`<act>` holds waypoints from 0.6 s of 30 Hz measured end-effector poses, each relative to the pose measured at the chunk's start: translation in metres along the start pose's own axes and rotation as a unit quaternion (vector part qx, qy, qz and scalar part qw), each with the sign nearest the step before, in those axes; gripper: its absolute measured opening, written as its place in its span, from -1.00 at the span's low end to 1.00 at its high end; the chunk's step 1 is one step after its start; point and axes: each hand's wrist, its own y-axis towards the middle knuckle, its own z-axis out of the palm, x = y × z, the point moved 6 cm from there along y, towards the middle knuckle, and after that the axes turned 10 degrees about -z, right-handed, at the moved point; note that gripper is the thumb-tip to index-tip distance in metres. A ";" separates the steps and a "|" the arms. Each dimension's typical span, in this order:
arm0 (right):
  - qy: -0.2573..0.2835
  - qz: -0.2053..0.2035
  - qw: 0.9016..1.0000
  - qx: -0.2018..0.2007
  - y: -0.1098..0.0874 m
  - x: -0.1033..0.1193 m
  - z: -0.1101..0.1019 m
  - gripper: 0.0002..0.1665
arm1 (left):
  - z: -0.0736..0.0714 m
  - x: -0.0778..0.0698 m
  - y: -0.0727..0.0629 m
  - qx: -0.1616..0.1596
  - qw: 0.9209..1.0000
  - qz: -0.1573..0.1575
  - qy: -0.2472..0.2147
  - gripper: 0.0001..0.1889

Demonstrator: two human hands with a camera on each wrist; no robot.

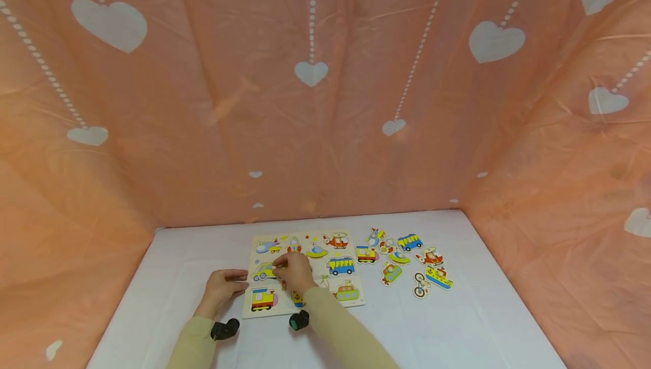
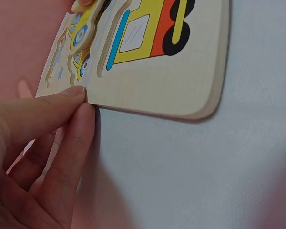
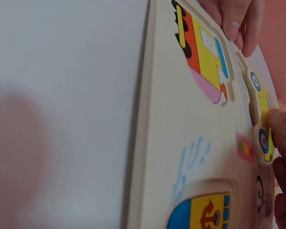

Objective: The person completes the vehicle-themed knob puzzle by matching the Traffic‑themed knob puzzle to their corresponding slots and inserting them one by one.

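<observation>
A wooden puzzle board (image 1: 281, 308) with printed vehicle pictures lies on the table. My left hand (image 1: 221, 290) holds its left edge, thumb (image 2: 69, 98) on the top face and a finger against the side. My right hand (image 1: 296, 272) reaches over the board and pinches a yellow car piece (image 3: 264, 102) with blue-rimmed wheels. The piece lies over the car picture, close to the recess and slightly raised in the left wrist view. Below it on the board is the train picture (image 1: 262, 299). My right forearm and hand hide part of the board's middle.
Right of the board lie several loose pieces, among them a train piece (image 1: 366, 254), a bus piece (image 1: 409, 242), a submarine piece (image 1: 391, 273), a ship piece (image 1: 439, 278) and a bicycle piece (image 1: 421, 285). An orange curtain (image 1: 356, 177) with white hearts stands behind the white table (image 1: 407, 335).
</observation>
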 end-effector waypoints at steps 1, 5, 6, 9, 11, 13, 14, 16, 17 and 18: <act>0.003 0.001 1.000 0.001 0.001 0.000 0.001 -0.89 | 0.000 0.000 0.000 0.000 1.000 0.000 0.002 -0.65; -0.007 -0.001 1.000 0.002 0.003 -0.001 0.004 -0.90 | 0.000 0.001 0.001 0.002 1.000 -0.002 0.000 -0.65; -0.010 -0.003 1.000 0.002 0.003 -0.002 0.005 -0.90 | 0.001 0.000 0.001 0.002 1.000 -0.002 0.000 -0.65; -0.033 -0.011 0.999 -0.001 0.005 -0.003 0.007 -0.91 | 0.001 -0.001 0.000 0.002 1.000 -0.003 -0.002 -0.65; -0.048 -0.024 0.999 -0.005 0.006 -0.002 0.008 -0.91 | 0.001 -0.001 0.000 0.003 1.000 -0.001 -0.004 -0.66; -0.067 -0.033 0.997 -0.011 0.007 0.000 0.009 -0.91 | 0.001 -0.002 -0.001 0.006 1.000 0.002 -0.006 -0.66; -0.072 -0.037 0.997 -0.016 0.007 0.002 0.009 -0.92 | 0.001 -0.002 -0.001 0.007 1.000 0.003 -0.008 -0.66; -0.081 -0.043 0.996 -0.023 0.006 0.005 0.010 -0.92 | 0.001 -0.002 -0.001 0.009 1.000 0.005 -0.010 -0.66; -0.085 -0.042 0.995 -0.025 0.006 0.006 0.011 -0.92 | 0.001 -0.001 -0.001 0.007 1.000 0.003 -0.009 -0.66; -0.085 -0.040 0.995 -0.026 0.005 0.007 0.012 -0.93 | 0.000 -0.001 -0.001 0.005 1.000 0.003 -0.009 -0.66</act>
